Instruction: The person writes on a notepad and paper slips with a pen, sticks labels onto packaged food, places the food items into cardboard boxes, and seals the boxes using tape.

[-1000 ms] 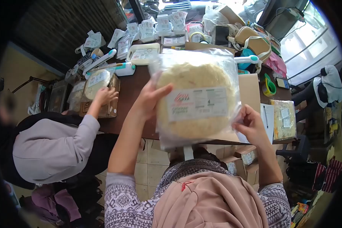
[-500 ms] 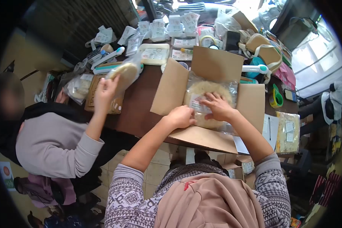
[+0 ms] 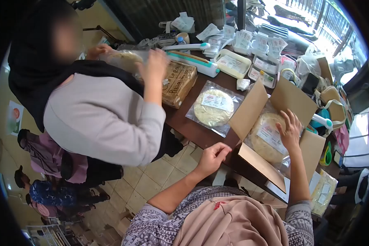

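Observation:
An open cardboard box stands at the table's front edge with its flaps spread. Inside lies a round flatbread in a clear plastic bag with a white label. My right hand is over the box's right side, fingers spread, at the edge of the bag; whether it touches is unclear. Just left of the box, my left hand is in the air with its fingers curled, and nothing shows in them. A second bagged flatbread with a label lies flat on the table, left of the box.
At left, a co-worker handles another clear bag beside a taped brown carton. A bag sealer, a cream tray and several labels line the back. Green tape and another bagged item are at right.
My view has swung left. My left hand has drawn back off the box; my right has lifted and spread. A bagged flatbread now lies on the table, and the co-worker handles a bag farther back.

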`<state>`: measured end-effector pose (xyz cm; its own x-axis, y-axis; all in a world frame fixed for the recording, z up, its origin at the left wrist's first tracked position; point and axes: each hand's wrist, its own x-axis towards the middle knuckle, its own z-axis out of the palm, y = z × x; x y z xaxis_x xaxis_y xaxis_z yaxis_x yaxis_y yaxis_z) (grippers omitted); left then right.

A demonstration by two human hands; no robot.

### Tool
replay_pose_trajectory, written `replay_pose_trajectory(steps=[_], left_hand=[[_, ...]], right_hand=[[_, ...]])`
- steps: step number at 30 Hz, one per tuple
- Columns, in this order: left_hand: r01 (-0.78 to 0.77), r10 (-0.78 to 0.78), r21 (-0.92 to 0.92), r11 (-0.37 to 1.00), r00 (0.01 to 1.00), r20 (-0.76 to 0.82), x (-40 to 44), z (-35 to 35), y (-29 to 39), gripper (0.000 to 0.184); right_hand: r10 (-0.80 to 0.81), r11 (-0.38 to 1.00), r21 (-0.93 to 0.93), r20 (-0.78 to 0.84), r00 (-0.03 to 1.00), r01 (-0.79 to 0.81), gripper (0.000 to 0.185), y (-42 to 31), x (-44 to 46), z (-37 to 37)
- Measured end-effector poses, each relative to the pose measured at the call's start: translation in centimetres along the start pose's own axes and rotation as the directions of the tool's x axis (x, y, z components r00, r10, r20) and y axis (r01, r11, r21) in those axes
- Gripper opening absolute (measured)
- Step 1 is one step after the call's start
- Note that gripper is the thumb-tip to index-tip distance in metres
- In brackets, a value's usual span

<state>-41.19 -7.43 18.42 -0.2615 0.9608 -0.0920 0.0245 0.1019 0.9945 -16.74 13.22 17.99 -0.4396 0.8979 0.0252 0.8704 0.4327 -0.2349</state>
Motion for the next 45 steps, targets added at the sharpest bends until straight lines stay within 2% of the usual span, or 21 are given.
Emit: replay_pose_trajectory(steps=[1,3,5,7,9,11,12,17,19,21,22,25,27,31,34,37,39,41,42,44,45], left_hand=[[0.004,-0.004,-0.007,1.000,1.000,-0.005,0.0,-0.8,-1.9,0.018],[0.271,-0.260,0.138,0.952,0.961,-0.094,-0.1,-2.6,-6.3,0.021],[0.263,-0.214,0.200,0.944,0.948,-0.238,1.7,-5.3,-11.8,0.025],[0.334,-0.283,0.065,0.940,0.873,-0.397,4.7,-7.8,-15.7,0.028],[0.482,-0.465,-0.093,0.871,0.748,-0.473,7.6,-9.1,-13.9,0.036],[0.580,-0.521,-0.010,0.815,0.725,-0.450,10.6,-11.6,-16.2,0.041],[0.490,-0.493,-0.119,0.864,0.771,-0.403,13.0,-14.5,-22.2,0.040],[0.279,-0.155,0.080,0.957,0.725,-0.671,16.4,-14.5,-22.2,0.033],[0.164,0.081,0.250,0.954,0.664,-0.744,14.5,-12.4,-20.2,0.032],[0.143,0.194,0.433,0.890,0.740,-0.644,9.7,-9.3,-14.2,0.027],[-0.022,0.376,0.505,0.863,0.696,-0.612,7.6,-7.4,-12.3,0.026],[-0.184,0.372,0.362,0.914,0.735,-0.567,1.9,-2.8,-4.7,0.028],[-0.302,0.291,0.074,0.950,0.782,-0.551,-0.2,-1.3,-0.7,0.023],[-0.434,0.386,0.046,0.900,0.742,-0.549,-3.6,-0.9,5.9,0.017],[-0.664,0.726,0.362,0.655,0.420,-0.545,-6.1,-1.1,9.7,0.025],[-0.761,0.818,0.398,0.512,0.289,-0.498,-6.2,-0.1,13.4,0.027],[-0.798,0.843,0.379,0.468,0.276,-0.461,-5.1,1.1,15.2,0.028],[-0.822,0.853,0.341,0.457,0.296,-0.429,-3.7,2.5,16.5,0.028],[-0.827,0.853,0.322,0.460,0.312,-0.418,-2.9,3.4,17.0,0.029],[-0.832,0.846,0.274,0.482,0.361,-0.392,-1.3,4.8,17.8,0.030],[-0.833,0.845,0.255,0.491,0.384,-0.373,-0.4,5.5,18.2,0.031]], right_hand=[[-0.004,1.000,-0.006,0.007,1.000,0.004,0.056,0.8,-0.5,1.2],[0.201,0.979,-0.014,0.160,0.966,-0.202,0.056,2.5,-1.7,4.4],[0.183,0.979,0.050,0.195,0.964,-0.196,0.058,2.5,-1.7,3.1],[0.192,0.980,0.057,-0.067,0.979,-0.188,0.058,0.5,-1.7,0.8],[0.278,0.961,0.007,-0.046,0.959,-0.278,0.059,0.8,-2.2,1.6],[0.278,0.960,-0.029,0.159,0.947,-0.277,0.059,2.9,-2.8,4.8],[0.253,0.967,-0.015,0.134,0.958,-0.253,0.061,3.1,-2.8,4.5],[0.149,0.933,0.345,-0.119,0.982,-0.100,0.058,0.0,-4.7,-0.2],[0.155,0.929,0.360,-0.152,0.976,-0.092,0.057,-1.8,-6.5,-3.8],[0.054,0.866,0.496,-0.230,0.972,0.069,0.052,-3.3,-8.3,-6.6],[0.061,0.867,0.494,-0.242,0.968,0.069,0.052,-3.2,-9.0,-7.2],[0.045,0.696,0.695,-0.292,0.955,0.180,0.043,-3.2,-10.3,-8.0],[-0.026,0.555,0.822,-0.132,0.991,0.124,0.030,-3.3,-11.1,-8.5],[-0.107,0.368,0.924,0.153,0.982,-0.104,0.029,-5.4,-11.6,-10.0],[-0.389,0.072,0.884,0.451,0.804,-0.461,0.032,-7.5,-12.3,-10.7],[-0.494,0.034,0.858,0.460,0.738,-0.512,0.041,-8.6,-13.0,-9.3],[-0.434,-0.093,0.837,0.453,0.779,-0.539,0.055,-9.5,-13.6,-10.0],[-0.449,-0.471,0.657,0.396,0.801,-0.589,0.059,-9.6,-12.9,-9.5],[-0.331,-0.499,0.725,0.347,0.878,-0.474,0.060,-9.8,-12.4,-9.5],[-0.107,-0.201,0.960,0.176,0.979,-0.194,0.057,-6.4,-11.9,-8.5],[-0.040,-0.263,0.953,0.142,0.989,-0.148,0.055,-5.4,-11.5,-9.3]])
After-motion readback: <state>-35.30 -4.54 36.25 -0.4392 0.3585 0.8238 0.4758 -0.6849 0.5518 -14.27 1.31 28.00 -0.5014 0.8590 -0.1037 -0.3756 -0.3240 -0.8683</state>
